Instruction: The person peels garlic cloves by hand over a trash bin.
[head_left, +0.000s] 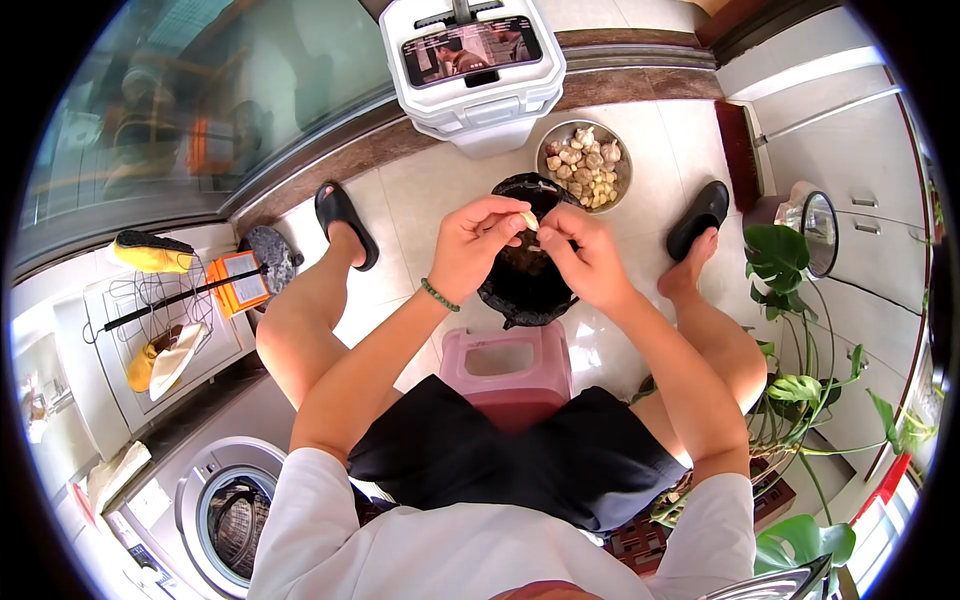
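Between my fingertips is a pale garlic clove [530, 220], above a bin lined with a black bag [522, 295]. My left hand [478, 245] pinches the clove between thumb and fingers, a green beaded bracelet [439, 295] on its wrist. Close against it, my right hand [582, 252] is closed, thumb pressed to finger at the clove's lower edge; a small pale bit shows there, too small to name. Beyond the bin stands a metal bowl [627, 180] with whole garlic bulbs [590, 152] and loose cloves [598, 192].
A phone [470, 52] rests on a white lidded box [480, 115] at the back. A pink plastic stool [455, 360] is between my legs. On the left are a wire rack [150, 300] and a washing machine [190, 500]; leafy plants [775, 258] and cabinets [850, 150] are on the right.
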